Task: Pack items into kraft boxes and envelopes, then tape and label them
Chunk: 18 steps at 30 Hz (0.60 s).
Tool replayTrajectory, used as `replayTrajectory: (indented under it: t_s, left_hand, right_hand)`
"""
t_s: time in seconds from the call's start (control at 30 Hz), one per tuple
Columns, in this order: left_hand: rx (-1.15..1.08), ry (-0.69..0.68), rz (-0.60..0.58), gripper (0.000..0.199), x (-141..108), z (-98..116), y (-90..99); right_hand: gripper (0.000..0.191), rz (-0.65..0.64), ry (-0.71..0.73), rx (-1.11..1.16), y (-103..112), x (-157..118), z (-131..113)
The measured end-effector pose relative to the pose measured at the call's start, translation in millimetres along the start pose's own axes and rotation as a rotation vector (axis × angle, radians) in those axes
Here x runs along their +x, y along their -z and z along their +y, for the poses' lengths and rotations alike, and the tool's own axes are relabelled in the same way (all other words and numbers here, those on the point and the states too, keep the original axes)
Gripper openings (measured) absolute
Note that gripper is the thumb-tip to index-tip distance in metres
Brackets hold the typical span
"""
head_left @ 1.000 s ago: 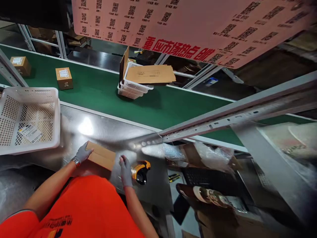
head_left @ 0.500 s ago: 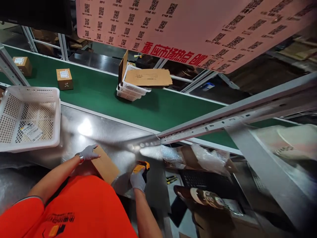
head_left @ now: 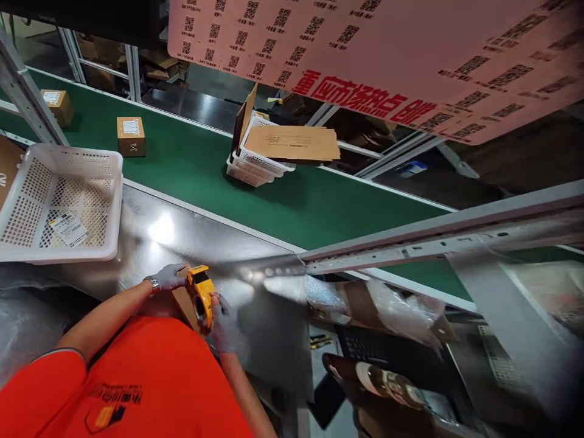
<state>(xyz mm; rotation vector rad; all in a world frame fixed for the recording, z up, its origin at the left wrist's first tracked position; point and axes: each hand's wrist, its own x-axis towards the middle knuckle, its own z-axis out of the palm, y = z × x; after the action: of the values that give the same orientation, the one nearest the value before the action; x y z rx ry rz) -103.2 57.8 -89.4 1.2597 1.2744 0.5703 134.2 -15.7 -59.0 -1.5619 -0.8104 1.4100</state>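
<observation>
The right grip was clamped on the dispenser; the left grip clasped the box beside it, which needed steadying.

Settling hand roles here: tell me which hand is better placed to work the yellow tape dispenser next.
Probably the right hand: it holds the yellow tape dispenser; the left hand is at the carton.

Light falls from above, flaring white on the steel tabletop beyond the left fingers and leaving softer gleams past the right fingers, while farther out the white baskets shade the green belt. Well right of the fingers it turns dim, a pale heap smears, and the pink sheet stretches with wide-angle distortion.
</observation>
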Motion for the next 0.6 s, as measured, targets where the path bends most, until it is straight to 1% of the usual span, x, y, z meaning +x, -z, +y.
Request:
replayTrajectory:
  t_s: [0.03,0.1,0.17,0.23,0.27,0.3,0.33,0.4,0.43,0.47,0.5,0.53,0.6]
  left_hand:
    - [0.005,0.000,-0.023,0.051,0.6,-1.2,0.0]
    - [0.011,-0.019,-0.044,0.053,2.1,-3.6,1.2]
    - [0.023,-0.037,-0.038,0.053,3.4,-4.6,2.9]
    - [0.041,-0.026,-0.018,0.050,3.8,-2.6,4.0]
    - [0.051,-0.002,0.019,0.048,3.4,-0.2,4.0]
    - [0.060,0.027,0.083,0.046,2.4,3.1,3.7]
    - [0.070,0.053,0.177,0.044,0.8,7.2,2.9]
    - [0.088,0.080,0.401,0.046,-4.1,17.2,0.7]
    - [0.091,0.077,0.486,0.048,-7.0,22.5,-0.7]
    - [0.079,0.076,0.520,0.048,-10.0,27.7,-2.2]
    - [0.053,0.088,0.506,0.049,-12.9,32.4,-3.9]
    - [0.019,0.111,0.455,0.053,-15.5,36.4,-5.9]
    - [-0.057,0.184,0.291,0.068,-19.2,41.4,-10.5]
  right_hand:
    - [0.067,-0.005,-0.010,-0.007,-2.4,1.3,5.1]
    - [0.067,-0.013,-0.023,0.001,-0.4,4.7,13.5]
    - [0.067,-0.008,-0.016,0.011,5.4,7.5,19.3]
    - [0.066,-0.018,-0.017,0.019,9.8,8.3,22.2]
    - [0.067,-0.024,-0.023,0.025,10.7,7.7,22.7]
    - [0.067,-0.031,-0.029,0.031,10.7,6.5,22.6]
    - [0.067,-0.036,-0.030,0.035,10.0,4.9,22.1]
    - [0.067,-0.036,-0.018,0.045,7.7,1.3,20.8]
    - [0.067,-0.027,-0.010,0.052,6.7,-0.1,20.6]
    - [0.068,-0.023,-0.008,0.060,6.1,-1.1,21.1]
    - [0.070,-0.025,-0.013,0.069,6.1,-1.4,22.6]
    - [0.071,-0.032,-0.021,0.077,6.8,-1.1,25.0]
    - [0.071,-0.097,-0.033,0.082,10.3,1.4,32.5]
